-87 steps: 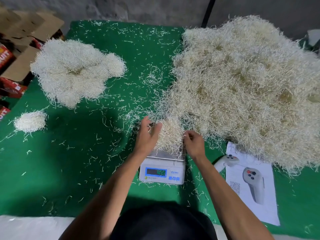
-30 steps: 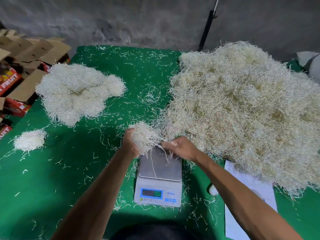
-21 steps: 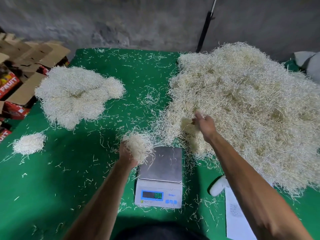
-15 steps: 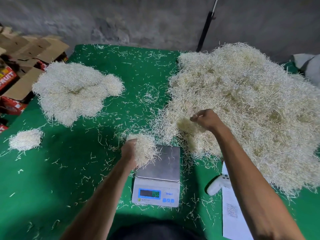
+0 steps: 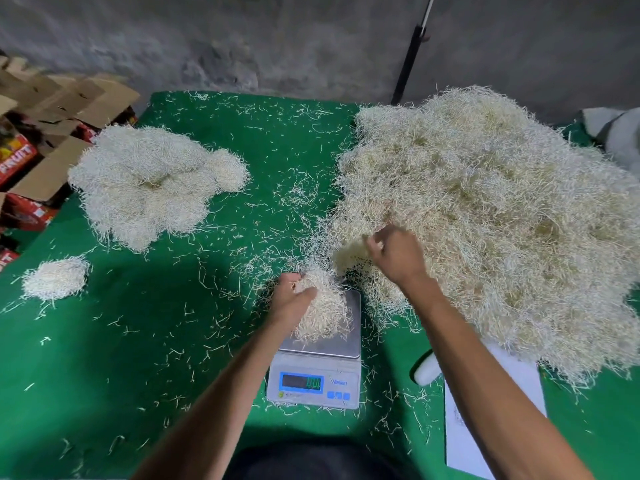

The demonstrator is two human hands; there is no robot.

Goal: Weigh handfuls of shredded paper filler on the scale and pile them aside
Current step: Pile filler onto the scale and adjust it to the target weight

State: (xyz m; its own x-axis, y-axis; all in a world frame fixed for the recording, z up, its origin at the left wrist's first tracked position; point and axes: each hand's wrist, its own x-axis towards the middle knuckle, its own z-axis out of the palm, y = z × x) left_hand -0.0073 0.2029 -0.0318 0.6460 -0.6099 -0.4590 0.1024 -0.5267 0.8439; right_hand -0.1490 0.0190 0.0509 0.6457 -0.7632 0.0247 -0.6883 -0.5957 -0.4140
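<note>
Readable text, placed relative to the scale (image 5: pixel 315 372):

1. Red carton (image 5: pixel 15 161), far left of the scale and beyond the table edge: white capitals "FRUIT" (first letter partly cut off).
2. Scale display (image 5: pixel 302 382), on its front panel: green lit digits, too blurred to read.
3. Scale front panel, right of the display: small brand word, illegible.

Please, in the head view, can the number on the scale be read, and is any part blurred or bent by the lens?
Head view: the scale display is too blurred to read; the right hand shows motion blur; the wide lens bends the green table edges.
</note>
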